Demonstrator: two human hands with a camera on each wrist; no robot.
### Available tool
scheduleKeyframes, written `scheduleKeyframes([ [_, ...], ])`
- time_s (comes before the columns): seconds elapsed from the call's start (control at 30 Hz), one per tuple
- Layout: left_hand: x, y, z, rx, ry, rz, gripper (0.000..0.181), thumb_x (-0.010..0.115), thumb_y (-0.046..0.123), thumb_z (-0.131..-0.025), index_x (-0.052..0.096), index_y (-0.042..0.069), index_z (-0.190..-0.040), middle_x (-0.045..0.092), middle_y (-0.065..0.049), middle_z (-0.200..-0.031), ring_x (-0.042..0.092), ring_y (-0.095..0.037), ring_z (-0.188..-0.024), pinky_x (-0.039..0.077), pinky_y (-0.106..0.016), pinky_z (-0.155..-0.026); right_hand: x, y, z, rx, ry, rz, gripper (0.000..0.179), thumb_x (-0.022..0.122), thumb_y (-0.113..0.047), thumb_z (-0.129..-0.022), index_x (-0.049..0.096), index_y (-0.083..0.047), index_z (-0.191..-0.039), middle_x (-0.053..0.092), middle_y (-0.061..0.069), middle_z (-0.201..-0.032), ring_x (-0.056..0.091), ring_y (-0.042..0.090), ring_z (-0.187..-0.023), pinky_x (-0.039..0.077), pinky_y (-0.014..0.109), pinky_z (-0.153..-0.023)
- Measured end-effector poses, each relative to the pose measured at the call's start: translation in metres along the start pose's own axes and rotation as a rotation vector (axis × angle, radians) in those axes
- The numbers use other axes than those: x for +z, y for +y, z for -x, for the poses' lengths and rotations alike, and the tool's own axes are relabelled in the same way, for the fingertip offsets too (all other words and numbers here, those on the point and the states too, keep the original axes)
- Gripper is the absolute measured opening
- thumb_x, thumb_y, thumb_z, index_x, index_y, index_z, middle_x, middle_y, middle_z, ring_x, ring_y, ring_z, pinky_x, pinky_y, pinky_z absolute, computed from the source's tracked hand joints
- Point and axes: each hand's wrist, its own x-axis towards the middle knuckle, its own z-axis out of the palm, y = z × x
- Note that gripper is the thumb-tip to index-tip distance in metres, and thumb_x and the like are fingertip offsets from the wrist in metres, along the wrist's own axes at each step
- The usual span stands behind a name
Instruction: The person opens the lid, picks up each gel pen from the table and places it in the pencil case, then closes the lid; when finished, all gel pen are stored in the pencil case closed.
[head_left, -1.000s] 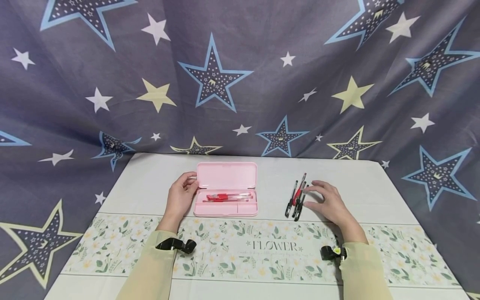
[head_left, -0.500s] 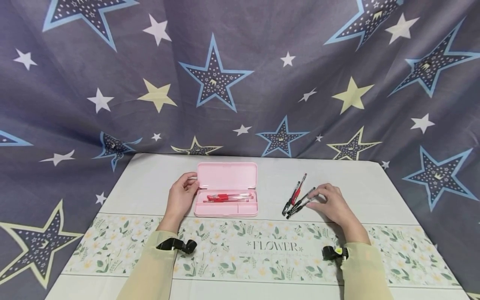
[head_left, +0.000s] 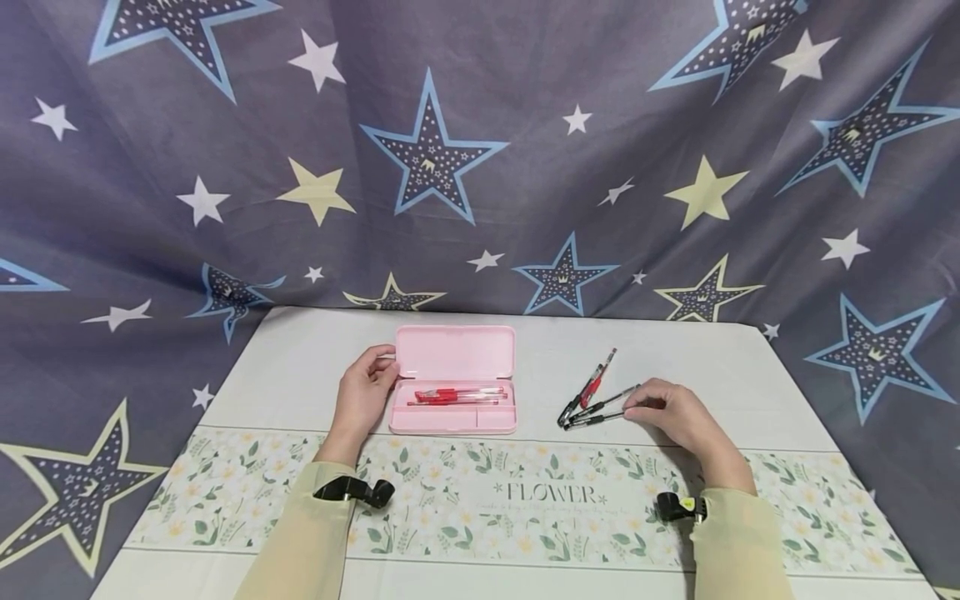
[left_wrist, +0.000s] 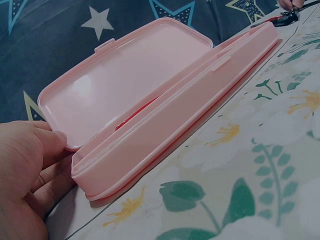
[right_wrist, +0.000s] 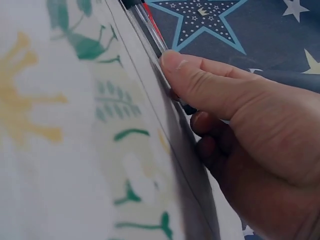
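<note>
An open pink pencil case (head_left: pixel 454 354) lies with its lid tipped back. My left hand (head_left: pixel 362 398) holds its left end; in the left wrist view the thumb rests at the lid's lower corner and the fingers go behind the case. Several red pens (head_left: pixel 461 393) lie in the tray. Further right, my right hand (head_left: pixel 678 417) pinches the end of a black gel pen (head_left: pixel 596 420) between thumb and fingers. The held pen's clear barrel (right_wrist: pixel 150 31) shows in the right wrist view. A second black pen (head_left: pixel 611 402) lies right beside it.
A third black pen (head_left: pixel 579 398) and a red pen (head_left: pixel 592 388) lie just left of the held one. The tablecloth (head_left: pixel 300 342) is white with a floral band (head_left: pixel 450 508) across the front. A starry curtain (head_left: pixel 525 183) hangs behind the table.
My right hand has moved right and nearer, pinching the black pen's end; that pen has swung from steep to nearly level. Neighbouring pens have shifted and spread. The left hand stays at the case.
</note>
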Motion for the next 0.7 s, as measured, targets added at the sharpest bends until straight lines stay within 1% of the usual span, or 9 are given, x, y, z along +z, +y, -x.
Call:
scheduleKeyframes([
  [0.13,-0.0001,0.0003,-0.0003,0.004,0.001,0.005,0.030,0.069,0.011,-0.111,0.070,0.012,-0.141,0.078,-0.012,-0.116,0.075,-0.025,-0.100,0.054,-0.020,-0.083,-0.0032,0.0001,0.0008,0.056,-0.028,-0.021,0.005,0.086,-0.024,-0.099,0.085,-0.020,-0.102,0.078,-0.003,-0.106,0.070,0.016,-0.098,0.055,0.033,-0.090],
  [0.27,-0.0001,0.0005,-0.0001,0.001,0.001,0.008,0.030,0.069,0.011,-0.111,0.070,0.012,-0.141,0.078,-0.012,-0.116,0.074,-0.025,-0.101,0.054,-0.020,-0.082,-0.0053,0.0004,0.0011,0.106,-0.037,-0.083,0.011,0.086,-0.029,-0.100,0.087,-0.019,-0.104,0.080,-0.002,-0.110,0.070,0.019,-0.103,0.054,0.028,-0.089],
  [0.37,-0.0002,0.0006,0.0000,-0.002,0.002,0.007,0.030,0.069,0.011,-0.111,0.070,0.012,-0.141,0.078,-0.012,-0.116,0.074,-0.024,-0.101,0.054,-0.019,-0.083,-0.0051,0.0004,0.0005,0.116,-0.028,-0.115,0.016,0.085,-0.032,-0.101,0.087,-0.017,-0.107,0.080,0.001,-0.113,0.069,0.020,-0.105,0.053,0.027,-0.087],
  [0.5,-0.0004,0.0008,-0.0001,0.001,0.001,0.013,0.030,0.069,0.011,-0.111,0.070,0.011,-0.141,0.078,-0.012,-0.116,0.073,-0.024,-0.101,0.054,-0.019,-0.082,-0.0035,-0.0011,-0.0002,0.121,-0.021,-0.132,0.020,0.083,-0.036,-0.101,0.087,-0.017,-0.109,0.080,0.001,-0.114,0.069,0.020,-0.106,0.053,0.028,-0.087],
  [0.7,-0.0009,0.0007,-0.0004,0.003,-0.002,0.016,0.030,0.068,0.010,-0.111,0.070,0.012,-0.141,0.078,-0.012,-0.116,0.073,-0.023,-0.100,0.054,-0.018,-0.081,0.0000,-0.0086,-0.0015,0.119,-0.007,-0.144,0.022,0.084,-0.039,-0.101,0.088,-0.019,-0.109,0.081,-0.001,-0.113,0.070,0.018,-0.104,0.054,0.028,-0.087],
])
